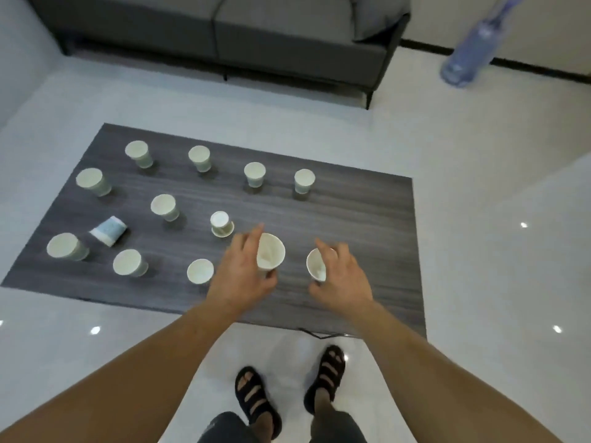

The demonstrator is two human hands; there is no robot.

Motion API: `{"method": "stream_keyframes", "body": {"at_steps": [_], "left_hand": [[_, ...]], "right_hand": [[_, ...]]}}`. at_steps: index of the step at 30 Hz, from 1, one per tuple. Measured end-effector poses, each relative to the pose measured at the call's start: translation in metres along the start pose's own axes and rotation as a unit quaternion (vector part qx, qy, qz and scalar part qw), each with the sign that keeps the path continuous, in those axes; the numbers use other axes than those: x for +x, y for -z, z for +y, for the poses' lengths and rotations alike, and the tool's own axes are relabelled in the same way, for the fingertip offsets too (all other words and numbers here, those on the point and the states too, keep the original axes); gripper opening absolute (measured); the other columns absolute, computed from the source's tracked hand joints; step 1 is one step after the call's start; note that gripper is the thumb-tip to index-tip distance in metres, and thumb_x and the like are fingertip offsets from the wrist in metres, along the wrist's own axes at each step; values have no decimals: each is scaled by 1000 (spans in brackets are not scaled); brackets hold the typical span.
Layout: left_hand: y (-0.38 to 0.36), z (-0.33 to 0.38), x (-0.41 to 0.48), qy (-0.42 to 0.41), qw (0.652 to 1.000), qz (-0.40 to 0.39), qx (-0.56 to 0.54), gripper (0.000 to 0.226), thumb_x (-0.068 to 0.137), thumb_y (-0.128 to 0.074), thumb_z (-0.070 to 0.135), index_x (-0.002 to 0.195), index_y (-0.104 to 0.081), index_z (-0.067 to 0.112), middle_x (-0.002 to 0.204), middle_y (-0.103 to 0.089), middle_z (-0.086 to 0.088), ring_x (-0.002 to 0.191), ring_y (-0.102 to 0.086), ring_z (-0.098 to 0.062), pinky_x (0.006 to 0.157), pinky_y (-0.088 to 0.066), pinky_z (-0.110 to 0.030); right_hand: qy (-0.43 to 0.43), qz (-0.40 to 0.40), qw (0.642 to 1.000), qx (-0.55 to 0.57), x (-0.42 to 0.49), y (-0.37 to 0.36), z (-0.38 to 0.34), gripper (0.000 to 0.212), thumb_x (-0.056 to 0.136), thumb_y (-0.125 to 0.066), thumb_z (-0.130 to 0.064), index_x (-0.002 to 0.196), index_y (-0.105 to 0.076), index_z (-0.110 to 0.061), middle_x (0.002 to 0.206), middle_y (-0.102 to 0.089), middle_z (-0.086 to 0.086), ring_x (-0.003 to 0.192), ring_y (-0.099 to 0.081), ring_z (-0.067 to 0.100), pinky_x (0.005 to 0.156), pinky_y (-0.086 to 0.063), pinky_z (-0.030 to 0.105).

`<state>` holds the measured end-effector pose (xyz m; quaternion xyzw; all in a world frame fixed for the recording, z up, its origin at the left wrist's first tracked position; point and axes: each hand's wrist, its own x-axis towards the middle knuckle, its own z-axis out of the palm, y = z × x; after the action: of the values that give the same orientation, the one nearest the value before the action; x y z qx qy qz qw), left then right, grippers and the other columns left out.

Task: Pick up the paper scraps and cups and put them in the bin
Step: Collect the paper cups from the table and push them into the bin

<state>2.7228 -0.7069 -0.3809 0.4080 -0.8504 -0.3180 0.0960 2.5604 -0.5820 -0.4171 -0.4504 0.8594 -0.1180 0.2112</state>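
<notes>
Hard to make out: a blurred blue object [470,49] at the far right, cut off by the frame edge, kind uncertain. The grey sofa [224,30] beyond the counter [367,219] has its upper part cut off. Both hands are smeared with blur, and the bases of the two held cups are hidden behind fingers. Left hand [243,273]: grip curled round the left-hand cup [270,252], thumb on the near side, fingers behind, mouth tilted toward the person. Right hand [343,276]: grip wrapped round the right-hand cup [316,263], likewise tilted. Whether either cup is clear of the counter cannot be told. Both are over the counter's near middle, close together but apart. Standing on the dark wood-grain counter: nine upright cups [164,206] spread to the left and far side, the nearest just beside the left wrist. One inverted cup [220,222] stands just beyond the left hand. One blue-patterned cup [108,231] lies on its side at the left. Floor [495,282]: pale glossy tiles, black sandals [256,398] on the person's feet, and a thin dark cable [319,334] at the counter's near edge.
</notes>
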Motion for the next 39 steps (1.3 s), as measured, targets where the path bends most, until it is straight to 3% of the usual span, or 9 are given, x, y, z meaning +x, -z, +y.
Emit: {"method": "stream_keyframes", "body": {"at_steps": [8, 15, 19, 26, 39], "left_hand": [[-40, 179, -34, -207, 972, -106, -2, 77, 75, -73, 25, 142, -37, 17, 130, -41, -6, 110, -53, -27, 89, -48, -37], [-114, 316, -143, -382, 904, -187, 46, 79, 77, -70, 32, 144, -31, 17, 136, -37, -4, 116, -49, -26, 91, -47, -37], [-160, 381, -231, -448, 862, -229, 60, 84, 74, -71, 38, 144, -29, 20, 137, -36, -2, 115, -49, -26, 92, -48, -39], [-238, 478, -367, -544, 776, -317, 41, 88, 74, -71, 38, 147, -22, 29, 136, -34, 4, 115, -49, -23, 90, -48, -36], [-401, 620, -536, -683, 602, -410, 52, 81, 73, -74, 37, 142, -34, 19, 134, -40, -1, 112, -52, -23, 87, -48, -32]], "right_hand": [[-183, 168, 969, 1, -175, 96, 100, 71, 78, -64, -36, 141, -35, -24, 133, -35, 1, 114, -46, 25, 86, -47, 35], [-303, 280, 911, 16, -380, 115, 185, 73, 83, -61, -42, 147, -28, -25, 139, -34, -2, 120, -41, 22, 93, -46, 35], [-367, 310, 877, 15, -498, 118, 219, 69, 84, -58, -42, 146, -29, -34, 138, -34, -2, 120, -42, 23, 92, -48, 36], [-492, 356, 793, 41, -663, 101, 260, 69, 83, -59, -41, 145, -30, -31, 140, -32, -3, 123, -40, 22, 95, -46, 34], [-673, 370, 637, 69, -842, 68, 347, 70, 82, -59, -40, 146, -31, -30, 139, -34, -3, 122, -40, 22, 95, -46, 36]]}}
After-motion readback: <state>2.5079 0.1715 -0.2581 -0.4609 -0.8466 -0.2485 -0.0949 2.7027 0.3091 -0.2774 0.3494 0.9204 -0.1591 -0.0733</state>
